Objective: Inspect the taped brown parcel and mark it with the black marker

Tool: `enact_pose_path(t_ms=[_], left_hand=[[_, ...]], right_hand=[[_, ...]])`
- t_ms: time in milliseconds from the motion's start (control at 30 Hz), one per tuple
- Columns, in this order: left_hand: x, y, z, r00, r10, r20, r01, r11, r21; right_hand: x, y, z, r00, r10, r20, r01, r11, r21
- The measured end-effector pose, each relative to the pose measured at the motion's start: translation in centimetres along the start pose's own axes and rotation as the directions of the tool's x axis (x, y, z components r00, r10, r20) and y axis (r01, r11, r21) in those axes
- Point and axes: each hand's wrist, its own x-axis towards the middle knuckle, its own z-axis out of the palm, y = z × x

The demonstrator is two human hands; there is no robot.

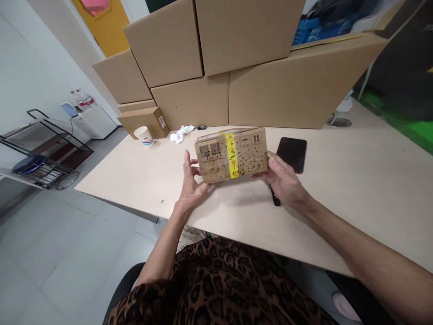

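A small cardboard parcel (232, 155) with a yellow tape band, printed labels and black symbols is held just above the pale table (142, 176). My left hand (191, 183) grips its left end, fingers wrapped round the edge. On the parcel's right end sits my right hand (283, 179), closed with the thumb on top. A black pen-like object (275, 197) lies on the table under my right hand. Whether that hand touches it is unclear.
A black phone (292, 153) lies right of the parcel. A paper cup (144, 135), crumpled white tissue (181, 133) and a small brown box (144, 121) sit at the far left. Large cardboard boxes (233, 67) wall the back. A metal rack (40, 153) stands on the left floor.
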Motion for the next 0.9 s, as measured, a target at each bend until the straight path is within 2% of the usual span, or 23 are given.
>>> enact_pose_path(t_ms=[100, 267, 367, 433, 567, 667, 767, 900], left_hand=[[0.4, -0.1, -0.4, 0.999, -0.024, 0.046, 0.026, 0.999, -0.042], [1.4, 0.4, -1.4, 0.987, 0.026, 0.158, -0.038, 0.997, 0.074], [2.0, 0.8, -1.3, 0.981, 0.184, 0.055, -0.191, 0.956, 0.222], [2.3, 1.1, -1.0, 0.955, 0.296, -0.01, -0.279, 0.913, 0.296], [2.4, 1.7, -0.7, 0.929, 0.369, -0.027, -0.353, 0.905, 0.237], [2.0, 1.9, -0.9, 0.928, 0.372, -0.026, -0.356, 0.904, 0.239], [1.1, 2.1, -1.0, 0.93, 0.361, 0.062, -0.365, 0.899, 0.243], [0.0, 2.6, -0.7, 0.948, 0.278, 0.154, -0.308, 0.924, 0.225]], right_hand=[[0.1, -0.2, -0.1, 1.0, -0.017, -0.024, 0.018, 1.0, 0.02], [0.3, -0.6, -0.3, 0.998, -0.045, -0.054, 0.046, 0.999, 0.008], [0.4, -1.1, -0.3, 0.995, -0.063, -0.081, 0.067, 0.996, 0.05], [0.4, -1.7, -0.3, 0.991, -0.089, -0.097, 0.096, 0.993, 0.065], [0.2, -2.8, -0.1, 0.987, -0.106, -0.119, 0.106, 0.994, -0.009], [0.0, -2.7, 0.1, 0.983, -0.18, -0.024, 0.18, 0.984, 0.012], [-0.6, -2.3, 0.5, 0.947, -0.291, 0.138, 0.284, 0.956, 0.07], [-1.6, -2.3, 1.2, 0.913, -0.288, 0.289, 0.282, 0.957, 0.066]])
